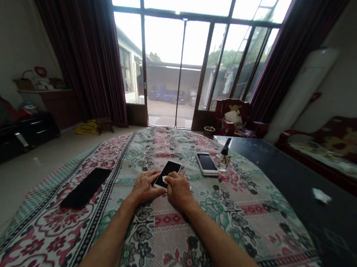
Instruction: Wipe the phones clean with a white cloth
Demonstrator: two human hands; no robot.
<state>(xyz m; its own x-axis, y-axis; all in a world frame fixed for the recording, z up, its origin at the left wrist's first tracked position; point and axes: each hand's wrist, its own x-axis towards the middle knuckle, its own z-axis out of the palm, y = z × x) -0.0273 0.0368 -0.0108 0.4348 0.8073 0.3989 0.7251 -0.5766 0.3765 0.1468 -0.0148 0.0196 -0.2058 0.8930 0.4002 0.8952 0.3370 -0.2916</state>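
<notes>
Leftward first, one black low cabinet (37, 127) is being shown by the wall, and beside it one dark curtain (90, 57) is hanging. On the floor near the curtain's foot, one yellow item (86, 128) and one small stool (104, 125) are standing side by side. Below, one round-edged table is being covered by one patterned tablecloth (167, 241). On its left part one flat black rectangle (86, 188) is lying, well apart from both hands.

Toward the middle, one white-edged phone (171, 167) is being steadied on the cloth by the left hand (147, 185), its thumb and fingers being set around the near left corner. From the right, the right hand (179, 188) is being held over the screen; its fingers are being kept narrow, and one small white pad (164, 178) is being pinched and pressed to the glass.

Farther right, one second phone (207, 164) is lying, so two phones are being counted. Just beside it one clear bottle (224, 160) with a black top is standing. Beyond the cloth, one crumpled white tissue (321, 195) is resting on one dark surface (298, 180), and one wooden sofa (342, 146) is being seen at the edge.
</notes>
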